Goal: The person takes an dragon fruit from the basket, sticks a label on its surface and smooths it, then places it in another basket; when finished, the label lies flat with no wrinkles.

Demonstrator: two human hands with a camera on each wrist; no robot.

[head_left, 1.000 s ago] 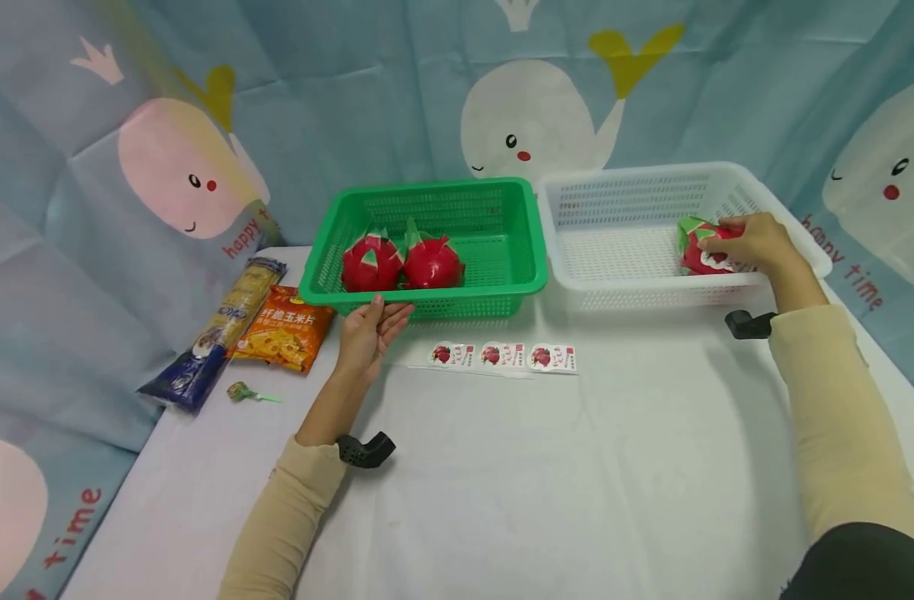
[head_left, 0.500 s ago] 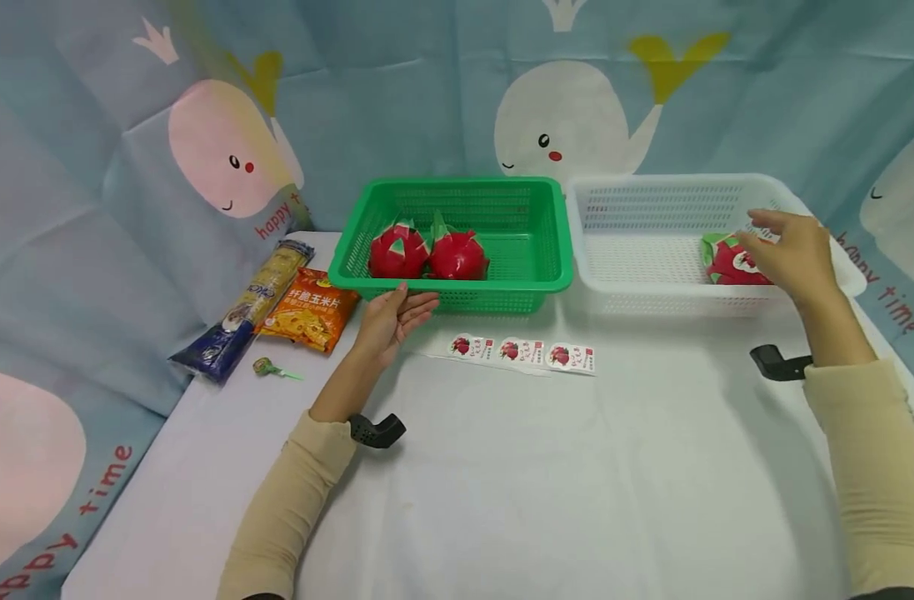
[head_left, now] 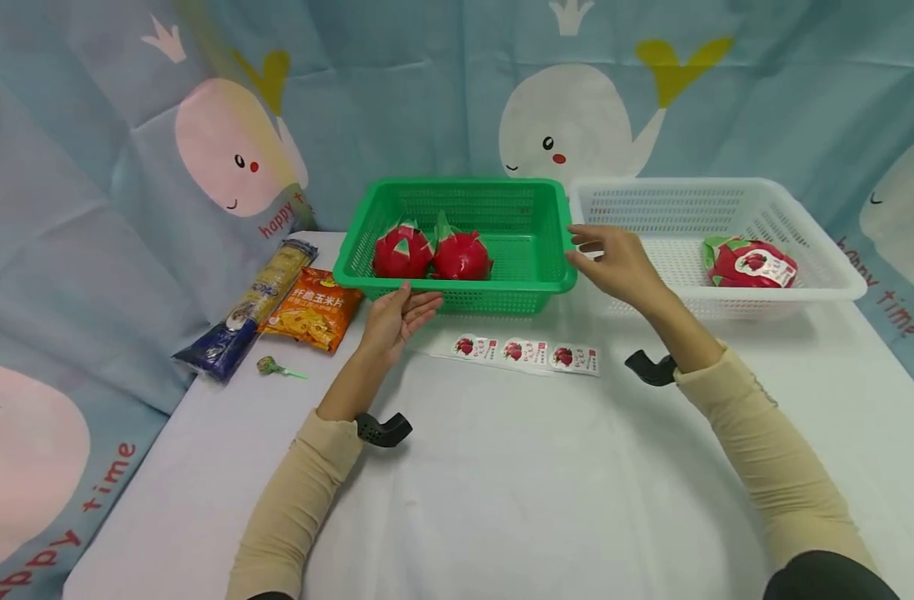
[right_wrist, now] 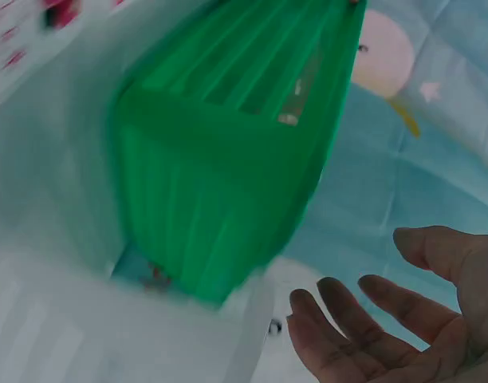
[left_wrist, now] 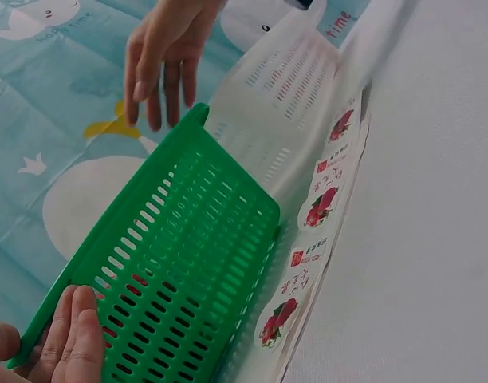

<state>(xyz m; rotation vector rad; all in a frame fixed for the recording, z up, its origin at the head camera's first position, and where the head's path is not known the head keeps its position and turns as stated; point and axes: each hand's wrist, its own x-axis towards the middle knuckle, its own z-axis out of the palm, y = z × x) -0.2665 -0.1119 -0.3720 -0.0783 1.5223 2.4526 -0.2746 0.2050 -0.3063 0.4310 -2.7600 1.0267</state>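
My left hand holds the front rim of the green basket, thumb on top and fingers against the outer wall, as the left wrist view also shows. Inside that basket are two red dragon fruits side by side at the left. My right hand is at the green basket's right end, over the white basket, with fingers spread and nothing held. A dragon fruit with a white sticker lies in the white basket's right part. In the right wrist view, the right hand's fingers are apart from the green basket.
A strip of dragon fruit stickers lies before the green basket. To the left are an orange snack bag, a long blue and gold packet and a lollipop. A printed curtain hangs behind.
My right hand has let go of the stickered dragon fruit, leaving it in the white basket, and moved left to the green basket's end. The left hand stays at the rim; the head view shifted.
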